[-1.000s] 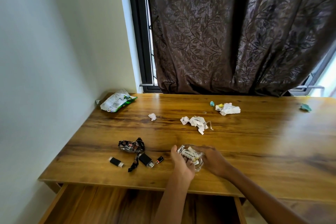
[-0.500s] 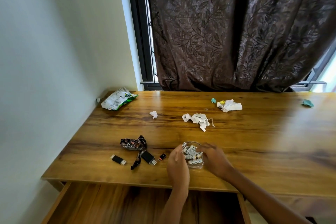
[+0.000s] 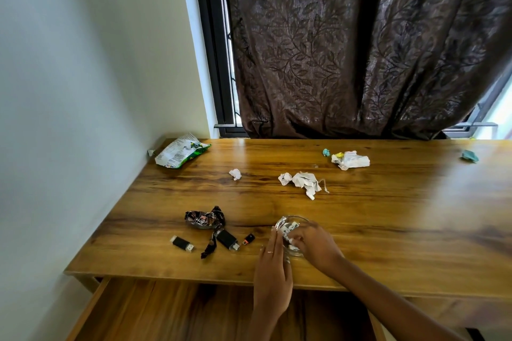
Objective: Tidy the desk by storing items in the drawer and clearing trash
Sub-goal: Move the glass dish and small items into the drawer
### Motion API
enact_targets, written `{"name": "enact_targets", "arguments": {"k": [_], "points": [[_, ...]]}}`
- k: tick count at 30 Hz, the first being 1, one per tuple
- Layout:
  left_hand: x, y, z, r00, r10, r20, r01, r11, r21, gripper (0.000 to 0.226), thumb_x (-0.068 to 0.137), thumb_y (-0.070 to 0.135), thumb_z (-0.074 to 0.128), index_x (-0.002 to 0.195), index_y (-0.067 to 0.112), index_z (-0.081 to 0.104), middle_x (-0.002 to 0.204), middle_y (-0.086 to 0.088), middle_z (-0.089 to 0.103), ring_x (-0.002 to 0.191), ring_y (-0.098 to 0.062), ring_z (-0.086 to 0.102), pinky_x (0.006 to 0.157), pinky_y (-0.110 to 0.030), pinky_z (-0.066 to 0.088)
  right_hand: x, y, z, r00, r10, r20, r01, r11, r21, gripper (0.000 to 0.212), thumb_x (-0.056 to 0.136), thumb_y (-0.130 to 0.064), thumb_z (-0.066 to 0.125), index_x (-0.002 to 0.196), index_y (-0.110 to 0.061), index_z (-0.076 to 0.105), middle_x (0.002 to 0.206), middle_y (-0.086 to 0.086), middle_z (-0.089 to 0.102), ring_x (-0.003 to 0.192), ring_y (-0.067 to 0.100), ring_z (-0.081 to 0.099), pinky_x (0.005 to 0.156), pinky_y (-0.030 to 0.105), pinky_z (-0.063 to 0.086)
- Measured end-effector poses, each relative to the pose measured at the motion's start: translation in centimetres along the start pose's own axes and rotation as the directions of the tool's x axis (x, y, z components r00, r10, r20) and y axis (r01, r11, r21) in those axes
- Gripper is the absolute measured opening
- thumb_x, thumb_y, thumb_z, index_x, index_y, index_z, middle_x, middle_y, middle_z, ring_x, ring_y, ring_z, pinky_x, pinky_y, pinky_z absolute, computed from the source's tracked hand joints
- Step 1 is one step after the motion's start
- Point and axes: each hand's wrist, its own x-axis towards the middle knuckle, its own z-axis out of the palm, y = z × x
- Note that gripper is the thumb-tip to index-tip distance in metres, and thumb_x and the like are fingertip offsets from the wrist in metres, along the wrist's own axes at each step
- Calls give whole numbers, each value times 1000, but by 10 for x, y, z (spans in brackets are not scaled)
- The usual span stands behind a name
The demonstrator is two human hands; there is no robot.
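A small glass bowl holding white wrapped bits stands near the desk's front edge. My left hand lies along its left side with straight fingers touching the glass. My right hand curls over the bowl's near right rim and grips it. Left of the bowl lie two black USB sticks, a tiny black-and-red stick and a dark crumpled wrapper. The wooden drawer below the desk edge is pulled out.
On the wooden desk lie a green-white snack bag at the back left, crumpled papers and teal scraps. A wall stands left, and a brown curtain hangs behind.
My left hand's fingers have straightened beside the bowl and the hand has slid back toward the desk edge. My right hand has closed further over the bowl's rim.
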Motion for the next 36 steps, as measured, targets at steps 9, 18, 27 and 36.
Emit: {"name": "enact_targets", "arguments": {"k": [9,18,27,36], "points": [[-1,-5,6,997,61,-50,-57,994,89,80,96,30,33,135,42,-36,156,9,-7,142,-5,19,118,-31,17,4,-8,6,996,82,-19,-82,996,23,15,90,-24,57,94,-21,70,113,-7,61,110,9,51,86,20,44],[-1,-5,8,1000,5,-26,-3,998,56,84,97,24,35,135,35,-39,157,3,7,142,-7,23,118,-27,5,5,18,-12,961,234,-145,-204,959,197,25,92,-19,51,115,-21,60,121,-2,57,107,10,50,93,32,47],[-1,-3,-5,998,-28,47,29,999,-16,80,92,1,45,144,28,-9,156,4,25,140,-7,28,119,-29,17,12,9,2,906,225,358,-275,957,95,107,69,-52,73,148,-27,5,154,2,4,140,31,7,112,53,20],[0,-5,-9,995,-51,89,55,998,-41,85,91,0,48,146,31,-9,155,8,27,141,-9,26,118,-32,23,10,-1,12,921,351,171,-358,934,10,111,61,-55,74,147,-24,11,144,7,22,131,28,23,105,41,29]]}}
